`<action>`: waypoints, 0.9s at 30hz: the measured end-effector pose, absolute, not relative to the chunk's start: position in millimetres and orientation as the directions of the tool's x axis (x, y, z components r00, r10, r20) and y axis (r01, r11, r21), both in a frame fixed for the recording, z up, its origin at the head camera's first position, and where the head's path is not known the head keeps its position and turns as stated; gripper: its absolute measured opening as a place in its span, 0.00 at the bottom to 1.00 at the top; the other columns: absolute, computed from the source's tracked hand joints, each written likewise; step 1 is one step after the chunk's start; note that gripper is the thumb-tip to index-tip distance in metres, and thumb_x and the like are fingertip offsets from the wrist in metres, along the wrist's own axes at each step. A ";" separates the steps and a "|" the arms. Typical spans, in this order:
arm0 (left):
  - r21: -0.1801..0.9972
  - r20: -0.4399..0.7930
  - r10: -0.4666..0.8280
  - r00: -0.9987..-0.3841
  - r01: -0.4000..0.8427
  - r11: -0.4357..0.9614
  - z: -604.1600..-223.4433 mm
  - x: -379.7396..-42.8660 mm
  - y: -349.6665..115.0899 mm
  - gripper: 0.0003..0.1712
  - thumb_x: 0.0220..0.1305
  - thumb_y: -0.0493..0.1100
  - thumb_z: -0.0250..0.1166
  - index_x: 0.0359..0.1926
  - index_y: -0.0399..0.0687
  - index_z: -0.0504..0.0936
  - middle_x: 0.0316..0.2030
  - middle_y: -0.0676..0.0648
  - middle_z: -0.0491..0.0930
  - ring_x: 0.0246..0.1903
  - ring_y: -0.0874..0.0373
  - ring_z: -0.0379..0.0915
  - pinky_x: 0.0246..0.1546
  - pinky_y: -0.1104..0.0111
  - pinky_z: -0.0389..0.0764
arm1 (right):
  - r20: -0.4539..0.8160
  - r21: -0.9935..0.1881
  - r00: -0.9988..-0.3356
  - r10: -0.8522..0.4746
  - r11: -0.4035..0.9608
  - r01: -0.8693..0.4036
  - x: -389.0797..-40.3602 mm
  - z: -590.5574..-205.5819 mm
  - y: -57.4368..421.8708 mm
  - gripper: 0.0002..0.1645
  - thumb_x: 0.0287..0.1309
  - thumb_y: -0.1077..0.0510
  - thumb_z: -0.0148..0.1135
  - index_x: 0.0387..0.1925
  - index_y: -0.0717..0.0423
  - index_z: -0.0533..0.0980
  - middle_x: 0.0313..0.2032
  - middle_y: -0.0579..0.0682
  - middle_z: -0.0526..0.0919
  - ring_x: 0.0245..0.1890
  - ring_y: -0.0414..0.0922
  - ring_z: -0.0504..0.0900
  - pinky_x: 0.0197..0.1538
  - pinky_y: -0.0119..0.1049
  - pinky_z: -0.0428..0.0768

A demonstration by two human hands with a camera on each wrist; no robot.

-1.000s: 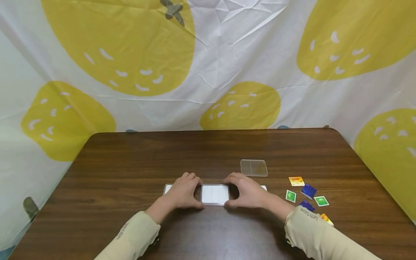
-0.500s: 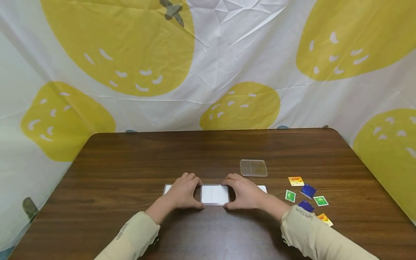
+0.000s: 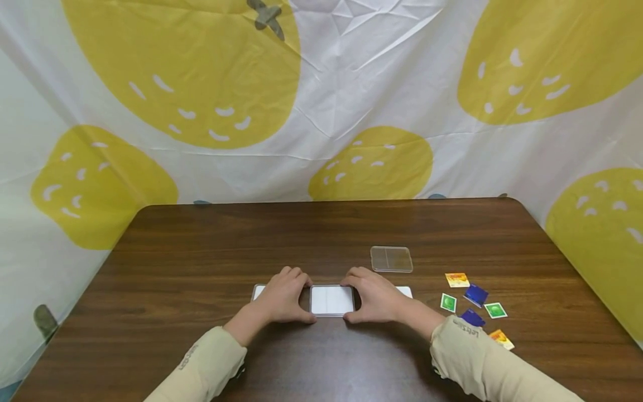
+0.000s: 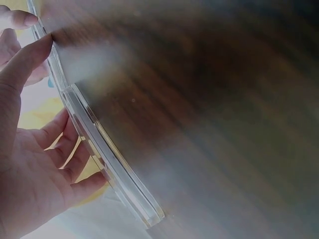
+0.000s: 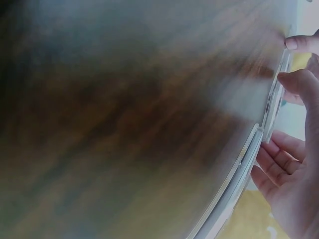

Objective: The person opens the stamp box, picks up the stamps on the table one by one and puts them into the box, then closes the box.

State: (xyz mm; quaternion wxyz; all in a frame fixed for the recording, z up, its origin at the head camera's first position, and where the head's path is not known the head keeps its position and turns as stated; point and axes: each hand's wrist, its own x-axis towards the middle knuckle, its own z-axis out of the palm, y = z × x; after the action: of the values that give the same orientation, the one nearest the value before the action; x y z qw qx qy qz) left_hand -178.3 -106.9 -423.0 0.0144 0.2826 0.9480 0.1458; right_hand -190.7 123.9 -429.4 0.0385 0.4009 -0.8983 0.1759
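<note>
Three flat clear plastic cases with white insides lie in a row on the table. My left hand (image 3: 283,296) pinches the middle case (image 3: 332,301) at its left end, thumb at the near edge and fingertips at the far edge. At the right end my right hand (image 3: 378,296) grips it the same way. The left case (image 3: 258,291) is mostly hidden beneath my left hand; its layered clear edge shows in the left wrist view, beside the loosely bent other fingers (image 4: 89,185). Under my right hand lies the right case (image 3: 404,291), its edge (image 5: 229,196) seen close in the right wrist view.
Behind my right hand lies a transparent lid-like plate (image 3: 392,259). Small square packets are scattered at the right: orange (image 3: 457,280), blue (image 3: 476,295) and green-and-white (image 3: 449,302), several in all. The wooden table (image 3: 241,234) meets a lemon-print cloth (image 3: 326,100) behind.
My right hand has shifted slightly left, its thumb and fingertips coming in against the middle case. The left hand and the packets stay where they were.
</note>
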 end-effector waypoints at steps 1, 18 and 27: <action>0.288 0.054 0.540 -0.840 0.531 0.797 -422.8 -178.0 -107.1 0.36 0.32 0.62 0.72 0.40 0.43 0.76 0.35 0.50 0.72 0.39 0.53 0.66 0.41 0.60 0.71 | 0.210 -0.284 -0.676 -0.706 0.618 -0.733 -190.5 -429.3 123.9 0.32 0.31 0.44 0.71 0.41 0.57 0.77 0.37 0.45 0.74 0.39 0.40 0.72 0.41 0.34 0.73; 0.336 0.048 0.531 -0.846 0.515 0.789 -420.9 -177.0 -109.6 0.37 0.32 0.61 0.73 0.42 0.42 0.76 0.36 0.49 0.73 0.41 0.52 0.66 0.42 0.60 0.70 | 0.230 -0.306 -0.679 -0.697 0.611 -0.731 -198.3 -414.5 136.0 0.31 0.33 0.46 0.71 0.41 0.58 0.77 0.39 0.46 0.76 0.40 0.41 0.74 0.43 0.37 0.74; 0.331 0.050 0.547 -0.835 0.531 0.780 -420.1 -176.3 -107.6 0.38 0.32 0.61 0.73 0.42 0.41 0.76 0.36 0.49 0.73 0.41 0.52 0.66 0.42 0.60 0.70 | 0.195 -0.295 -0.698 -0.689 0.637 -0.712 -216.7 -405.3 142.4 0.33 0.36 0.46 0.70 0.45 0.60 0.76 0.42 0.49 0.76 0.44 0.45 0.75 0.47 0.40 0.74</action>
State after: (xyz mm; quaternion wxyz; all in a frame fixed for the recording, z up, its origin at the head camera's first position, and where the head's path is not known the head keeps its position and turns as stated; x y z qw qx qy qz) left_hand -176.3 -107.6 -420.1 0.0244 0.2859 0.9431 0.1682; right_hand -216.7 142.4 -405.3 0.0320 0.3875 -0.9041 0.1770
